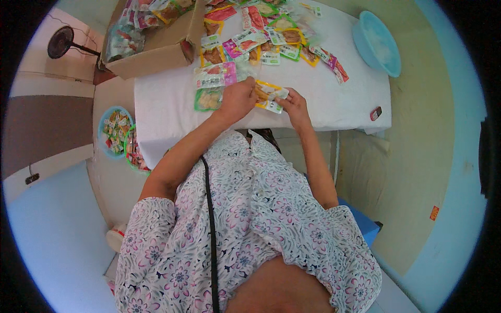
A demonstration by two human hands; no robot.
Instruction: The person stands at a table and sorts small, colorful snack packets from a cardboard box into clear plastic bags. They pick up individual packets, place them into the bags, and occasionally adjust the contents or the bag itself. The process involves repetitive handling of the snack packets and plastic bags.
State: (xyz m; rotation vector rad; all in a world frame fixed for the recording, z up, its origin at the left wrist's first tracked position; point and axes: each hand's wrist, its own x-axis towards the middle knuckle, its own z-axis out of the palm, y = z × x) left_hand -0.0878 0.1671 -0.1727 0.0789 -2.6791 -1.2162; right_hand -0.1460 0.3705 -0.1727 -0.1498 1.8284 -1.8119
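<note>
A yellow-edged plastic snack packet (264,90) is held between my two hands over the near part of the white-covered table (172,105). My left hand (239,97) grips its left end, and its fingers hide that part. The thumb and fingers of my right hand (294,105) pinch the right end. Just left of my left hand lies a green-edged packet (207,100) with pale contents. Above that packet lies a white and purple packet (214,76). Beyond my hands, several mixed food packets (270,41) are spread in a loose pile.
A cardboard box (156,58) of packets stands at the table's left. A light blue basin (358,33) sits at the right, above a small red and dark object (375,113). Below the table's left side are a blue basin (100,131) and a green-rimmed basket (126,145), both holding packets.
</note>
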